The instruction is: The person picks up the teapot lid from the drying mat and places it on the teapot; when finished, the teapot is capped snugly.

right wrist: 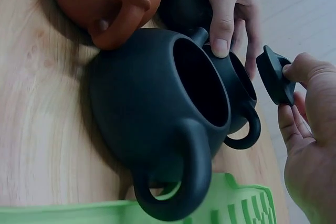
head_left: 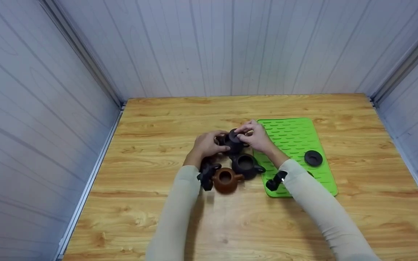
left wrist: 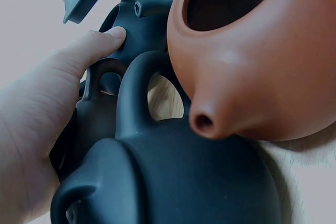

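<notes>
My left hand (head_left: 208, 144) grips a small black teapot (left wrist: 139, 38) at the back of a cluster, its thumb against the pot's side. The pot's mouth is uncovered. Just above and beside that mouth, a black lid (right wrist: 275, 74) is pinched between thumb and fingers of my right hand (head_left: 256, 137), apart from the rim. Nearer me stands a larger black teapot (right wrist: 136, 98) without a lid. To its left is a lidless reddish-brown teapot (head_left: 225, 185). A lidded black teapot (left wrist: 205, 171) and another dark teapot (left wrist: 100, 124) stand by my left wrist, mostly hidden in the head view.
A green ridged mat (head_left: 285, 137) lies right of the pots. On it rests a round black lid (head_left: 313, 158), and a small brown piece (head_left: 310, 174) shows partly behind my right sleeve. Pale panel walls (head_left: 212, 47) bound the wooden table (head_left: 129, 217) at the back and sides.
</notes>
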Available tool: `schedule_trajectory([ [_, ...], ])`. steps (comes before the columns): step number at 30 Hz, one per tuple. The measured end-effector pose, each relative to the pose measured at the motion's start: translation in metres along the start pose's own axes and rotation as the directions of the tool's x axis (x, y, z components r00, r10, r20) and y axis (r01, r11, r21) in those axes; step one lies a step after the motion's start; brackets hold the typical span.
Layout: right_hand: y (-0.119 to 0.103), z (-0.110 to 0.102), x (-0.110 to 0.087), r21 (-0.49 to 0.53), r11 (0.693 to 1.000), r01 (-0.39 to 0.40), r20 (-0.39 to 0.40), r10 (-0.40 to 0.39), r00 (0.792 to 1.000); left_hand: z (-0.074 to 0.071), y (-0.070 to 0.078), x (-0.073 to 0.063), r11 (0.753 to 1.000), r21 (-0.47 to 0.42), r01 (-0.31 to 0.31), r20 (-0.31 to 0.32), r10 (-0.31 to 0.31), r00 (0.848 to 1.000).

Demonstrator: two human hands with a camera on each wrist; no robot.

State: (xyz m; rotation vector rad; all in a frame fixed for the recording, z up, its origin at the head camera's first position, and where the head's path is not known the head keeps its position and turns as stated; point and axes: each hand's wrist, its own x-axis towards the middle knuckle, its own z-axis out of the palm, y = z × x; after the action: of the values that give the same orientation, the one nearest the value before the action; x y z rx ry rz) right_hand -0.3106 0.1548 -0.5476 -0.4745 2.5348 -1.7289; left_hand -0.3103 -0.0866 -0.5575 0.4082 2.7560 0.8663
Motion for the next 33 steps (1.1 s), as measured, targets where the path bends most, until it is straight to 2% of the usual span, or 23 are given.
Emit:
schedule_trajectory([
  [13,0.008,0.014,0.001,0.033,0.999,-0.007,-0.013,0.008,1.000,-0.002,0.000,-0.001,1.000,-0.005,0.020,0.010,-0.020,1.000],
  [33,0.009,0.024,-0.001,0.012,1.000,-0.024,-0.002,0.024,1.000,0.000,-0.001,0.000,1.000,0.004,0.001,-0.018,-0.001,1.000],
])
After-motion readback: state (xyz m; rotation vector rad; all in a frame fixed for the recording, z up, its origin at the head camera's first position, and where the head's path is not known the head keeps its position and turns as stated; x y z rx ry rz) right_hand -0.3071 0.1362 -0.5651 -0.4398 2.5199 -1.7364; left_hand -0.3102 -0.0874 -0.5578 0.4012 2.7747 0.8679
